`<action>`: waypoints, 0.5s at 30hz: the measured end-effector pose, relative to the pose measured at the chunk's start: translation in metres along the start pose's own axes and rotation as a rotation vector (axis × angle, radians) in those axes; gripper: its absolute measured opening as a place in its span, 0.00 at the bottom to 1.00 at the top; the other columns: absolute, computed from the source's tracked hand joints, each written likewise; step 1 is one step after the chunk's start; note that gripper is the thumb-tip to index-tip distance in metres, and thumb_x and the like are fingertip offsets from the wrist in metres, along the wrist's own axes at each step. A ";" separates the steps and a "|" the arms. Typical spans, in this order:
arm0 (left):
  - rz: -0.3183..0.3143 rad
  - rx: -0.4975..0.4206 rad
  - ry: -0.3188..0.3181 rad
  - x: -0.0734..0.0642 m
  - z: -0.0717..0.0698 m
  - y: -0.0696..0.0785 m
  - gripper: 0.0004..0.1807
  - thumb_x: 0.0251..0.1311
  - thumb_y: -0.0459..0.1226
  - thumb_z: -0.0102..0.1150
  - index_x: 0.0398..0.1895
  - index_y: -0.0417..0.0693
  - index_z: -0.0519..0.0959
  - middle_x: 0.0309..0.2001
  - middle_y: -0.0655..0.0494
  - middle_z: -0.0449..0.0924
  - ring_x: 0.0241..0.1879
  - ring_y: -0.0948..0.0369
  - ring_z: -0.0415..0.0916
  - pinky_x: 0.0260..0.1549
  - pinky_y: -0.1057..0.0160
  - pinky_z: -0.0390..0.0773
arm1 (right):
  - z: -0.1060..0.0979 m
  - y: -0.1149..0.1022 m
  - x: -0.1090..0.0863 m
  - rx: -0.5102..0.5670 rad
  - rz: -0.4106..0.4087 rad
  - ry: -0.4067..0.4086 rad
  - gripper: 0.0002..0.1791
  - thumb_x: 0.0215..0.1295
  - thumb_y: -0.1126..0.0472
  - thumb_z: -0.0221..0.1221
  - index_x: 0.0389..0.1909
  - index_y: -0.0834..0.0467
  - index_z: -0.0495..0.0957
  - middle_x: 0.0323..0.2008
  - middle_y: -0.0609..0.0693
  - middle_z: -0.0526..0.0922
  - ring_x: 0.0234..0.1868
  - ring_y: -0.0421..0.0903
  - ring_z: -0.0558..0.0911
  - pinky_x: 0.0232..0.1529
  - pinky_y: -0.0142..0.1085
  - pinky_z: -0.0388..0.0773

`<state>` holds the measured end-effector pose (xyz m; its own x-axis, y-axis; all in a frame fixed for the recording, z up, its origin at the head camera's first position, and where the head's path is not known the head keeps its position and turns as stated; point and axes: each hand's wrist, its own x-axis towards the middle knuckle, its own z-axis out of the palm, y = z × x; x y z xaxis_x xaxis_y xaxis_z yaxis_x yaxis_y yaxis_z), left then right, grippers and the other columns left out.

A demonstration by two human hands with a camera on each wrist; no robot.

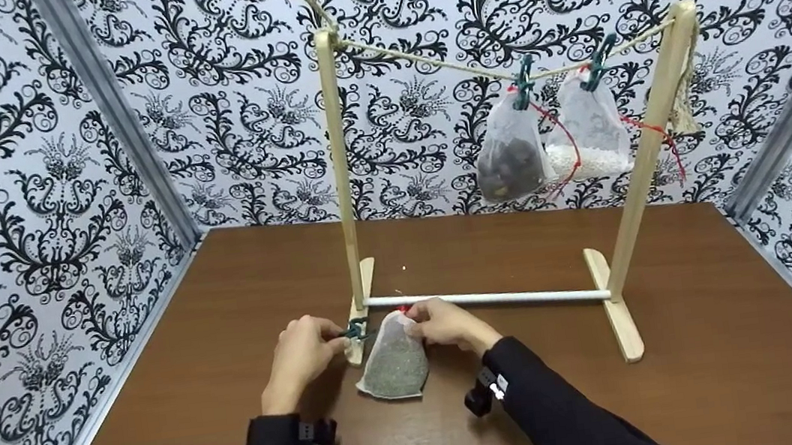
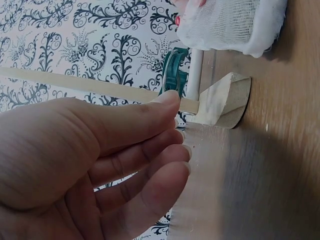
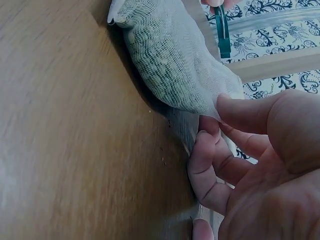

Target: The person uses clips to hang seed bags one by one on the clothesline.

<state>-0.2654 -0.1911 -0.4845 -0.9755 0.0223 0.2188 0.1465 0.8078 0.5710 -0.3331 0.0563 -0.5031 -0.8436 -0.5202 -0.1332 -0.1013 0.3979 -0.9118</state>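
My left hand [image 1: 305, 354] pinches a dark green clothespin [image 2: 174, 70] between thumb and fingertips, just left of a mesh bag [image 1: 397, 366]. This white gauze bag holds a greenish, grainy filling and has a bit of red string at its top. My right hand [image 1: 444, 322] pinches the upper part of the bag between thumb and fingers, as the right wrist view shows up close. The bag's filled bottom [image 3: 160, 65] sits low, close over the table. Two more bags hang on a cord [image 1: 421, 59]: one with dark contents [image 1: 510, 163], one with white grains [image 1: 590, 153], each held by a green clothespin.
A wooden stand with a left post [image 1: 342, 184], a right post [image 1: 643, 177] and a white crossbar [image 1: 496, 298] rises behind my hands. Its feet [image 1: 621, 323] rest on the brown table [image 1: 732, 378]. Patterned walls [image 1: 240, 121] enclose the table at the back and sides.
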 end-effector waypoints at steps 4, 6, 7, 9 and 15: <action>-0.005 0.006 -0.004 0.000 0.000 0.000 0.03 0.54 0.37 0.75 0.32 0.50 0.90 0.30 0.60 0.86 0.35 0.53 0.83 0.37 0.46 0.79 | 0.000 0.001 -0.001 -0.002 -0.002 0.004 0.07 0.71 0.69 0.57 0.41 0.70 0.79 0.30 0.48 0.77 0.26 0.40 0.73 0.28 0.31 0.71; -0.005 0.006 -0.004 0.000 0.000 0.000 0.03 0.54 0.37 0.75 0.31 0.50 0.90 0.29 0.60 0.86 0.35 0.53 0.83 0.37 0.46 0.79 | 0.000 0.002 -0.002 -0.008 0.000 0.004 0.06 0.71 0.68 0.58 0.40 0.70 0.80 0.28 0.48 0.77 0.26 0.40 0.73 0.27 0.31 0.71; -0.006 0.005 -0.003 0.000 0.000 0.000 0.03 0.54 0.37 0.75 0.31 0.50 0.90 0.29 0.60 0.86 0.35 0.53 0.83 0.37 0.46 0.79 | 0.000 0.002 -0.002 -0.007 -0.001 0.002 0.06 0.71 0.68 0.58 0.39 0.69 0.80 0.28 0.47 0.77 0.26 0.40 0.73 0.27 0.31 0.71; -0.002 0.000 0.005 0.000 0.000 0.001 0.03 0.54 0.37 0.75 0.31 0.50 0.90 0.29 0.61 0.86 0.35 0.53 0.83 0.36 0.46 0.79 | -0.001 0.002 -0.003 -0.001 0.001 -0.004 0.06 0.71 0.68 0.58 0.38 0.69 0.80 0.28 0.47 0.76 0.26 0.40 0.73 0.27 0.31 0.71; 0.032 -0.019 0.050 0.000 -0.003 0.006 0.02 0.55 0.35 0.74 0.31 0.48 0.89 0.28 0.61 0.86 0.30 0.57 0.82 0.34 0.49 0.79 | -0.009 0.000 -0.009 0.013 -0.045 -0.025 0.07 0.72 0.66 0.58 0.39 0.67 0.80 0.27 0.48 0.77 0.26 0.44 0.74 0.23 0.35 0.74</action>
<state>-0.2641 -0.1883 -0.4791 -0.9609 0.0178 0.2762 0.1808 0.7960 0.5776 -0.3302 0.0675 -0.4986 -0.8250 -0.5559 -0.1014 -0.1319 0.3639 -0.9220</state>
